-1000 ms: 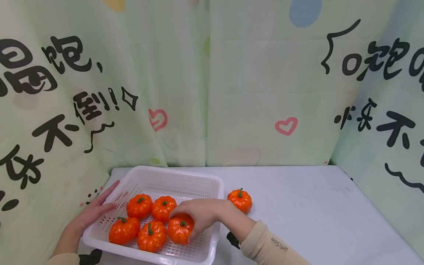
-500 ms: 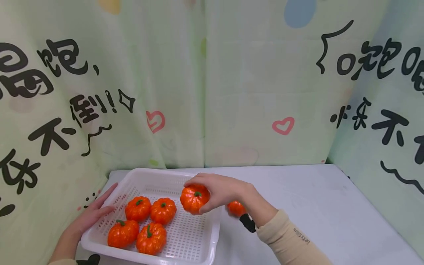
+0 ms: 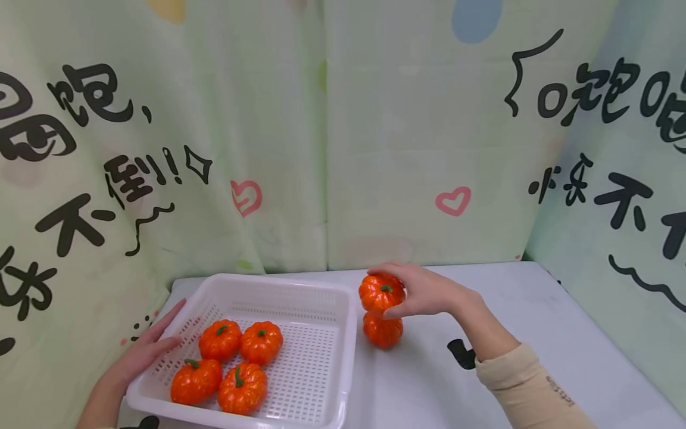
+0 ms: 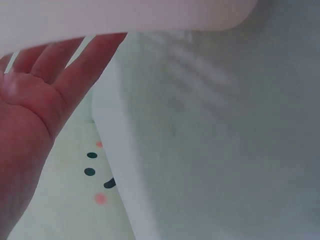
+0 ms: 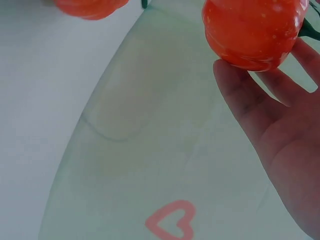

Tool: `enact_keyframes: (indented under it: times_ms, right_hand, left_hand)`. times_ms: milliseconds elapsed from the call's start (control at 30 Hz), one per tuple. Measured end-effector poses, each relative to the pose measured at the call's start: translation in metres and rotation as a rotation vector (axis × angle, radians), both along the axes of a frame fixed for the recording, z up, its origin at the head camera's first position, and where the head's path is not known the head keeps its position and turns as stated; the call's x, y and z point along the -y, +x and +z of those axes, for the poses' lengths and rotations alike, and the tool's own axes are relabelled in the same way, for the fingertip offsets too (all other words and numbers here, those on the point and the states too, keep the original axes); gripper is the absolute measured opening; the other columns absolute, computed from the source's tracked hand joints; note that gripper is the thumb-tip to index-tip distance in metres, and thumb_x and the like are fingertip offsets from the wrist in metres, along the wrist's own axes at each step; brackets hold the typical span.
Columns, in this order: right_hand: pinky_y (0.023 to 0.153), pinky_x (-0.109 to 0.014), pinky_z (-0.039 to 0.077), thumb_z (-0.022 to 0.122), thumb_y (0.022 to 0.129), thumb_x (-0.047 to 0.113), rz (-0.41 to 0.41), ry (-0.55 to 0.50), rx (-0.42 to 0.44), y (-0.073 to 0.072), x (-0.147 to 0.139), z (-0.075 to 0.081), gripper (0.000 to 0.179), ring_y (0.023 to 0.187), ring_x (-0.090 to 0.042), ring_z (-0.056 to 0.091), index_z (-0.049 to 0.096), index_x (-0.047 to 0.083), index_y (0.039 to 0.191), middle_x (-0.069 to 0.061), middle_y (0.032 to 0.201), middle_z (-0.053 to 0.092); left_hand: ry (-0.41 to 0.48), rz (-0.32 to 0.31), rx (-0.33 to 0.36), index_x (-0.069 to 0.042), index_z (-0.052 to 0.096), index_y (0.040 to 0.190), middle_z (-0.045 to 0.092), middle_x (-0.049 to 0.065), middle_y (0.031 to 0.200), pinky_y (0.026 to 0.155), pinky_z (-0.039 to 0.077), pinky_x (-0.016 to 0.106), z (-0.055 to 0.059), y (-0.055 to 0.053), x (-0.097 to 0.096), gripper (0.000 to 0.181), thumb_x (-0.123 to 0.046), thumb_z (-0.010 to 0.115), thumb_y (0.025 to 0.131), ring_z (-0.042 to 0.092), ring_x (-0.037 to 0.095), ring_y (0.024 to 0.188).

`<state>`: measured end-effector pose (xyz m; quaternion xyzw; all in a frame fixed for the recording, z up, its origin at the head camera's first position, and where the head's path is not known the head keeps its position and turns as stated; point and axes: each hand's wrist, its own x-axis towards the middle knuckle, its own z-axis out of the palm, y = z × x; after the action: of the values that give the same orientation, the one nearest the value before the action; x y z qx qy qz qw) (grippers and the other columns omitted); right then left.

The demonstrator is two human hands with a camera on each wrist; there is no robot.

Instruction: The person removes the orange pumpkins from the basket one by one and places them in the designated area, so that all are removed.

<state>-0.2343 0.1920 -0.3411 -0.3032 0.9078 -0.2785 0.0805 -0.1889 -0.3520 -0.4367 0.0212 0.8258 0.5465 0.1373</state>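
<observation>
My right hand (image 3: 426, 292) grips a small orange pumpkin (image 3: 382, 292) with a green stem, above the table right of the white basket (image 3: 308, 363). In the right wrist view this pumpkin (image 5: 252, 32) sits at the fingertips. A second pumpkin (image 3: 383, 332), on the table, appears just below it in the head view. Inside the basket's left half lie several pumpkins, among them one near the middle (image 3: 261, 343) and one in front (image 3: 242, 390). Straight-fingered, my left hand (image 3: 145, 351) rests against the basket's left side; the rim hides its fingertips in the left wrist view.
The basket stands on the left of a white table (image 3: 482, 339). A printed pale green curtain (image 3: 386, 149) hangs behind the table and along both sides. Dark straps (image 3: 462, 354) show near the wrists.
My right hand has lifted one pumpkin out of the basket's right part and carried it right, over the pumpkin on the table. My left hand has stayed at the basket's side.
</observation>
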Motion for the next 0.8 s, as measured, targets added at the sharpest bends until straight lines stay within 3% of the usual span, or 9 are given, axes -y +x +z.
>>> enact_keyframes:
  times_ms: [367, 667, 800]
  right_hand:
    - [0.091, -0.046, 0.055, 0.083, 0.08, 0.027, -0.099, -0.011, -0.002, 0.002, -0.053, -0.029, 0.069, 0.117, -0.029, 0.054, 0.055, 0.01, 0.14, -0.006, 0.131, 0.056]
    - [0.094, -0.052, 0.052, 0.082, 0.078, 0.025, -0.144, 0.02, 0.037, 0.002, -0.072, -0.065, 0.069, 0.119, -0.033, 0.052, 0.056, 0.006, 0.139, -0.009, 0.13, 0.058]
    - [0.096, -0.056, 0.05, 0.082, 0.078, 0.027, -0.173, 0.034, 0.058, 0.001, -0.075, -0.074, 0.072, 0.12, -0.033, 0.051, 0.054, 0.004, 0.141, -0.011, 0.132, 0.057]
  left_hand:
    - [-0.008, -0.004, 0.001, -0.022, 0.003, 0.162, -0.003, 0.032, 0.163, 0.082, 0.059, 0.043, 0.001, 0.001, 0.0, 0.077, -0.022, 0.052, 0.103, 0.033, 0.054, 0.138]
    - [0.021, 0.018, 0.061, -0.024, 0.001, 0.162, -0.001, 0.031, 0.163, 0.081, 0.059, 0.047, -0.002, 0.003, 0.003, 0.076, -0.02, 0.05, 0.104, 0.054, 0.04, 0.127]
    - [0.019, 0.013, 0.048, -0.023, 0.002, 0.162, -0.001, 0.032, 0.163, 0.08, 0.059, 0.047, 0.0, 0.002, 0.001, 0.076, -0.02, 0.051, 0.104, 0.053, 0.04, 0.128]
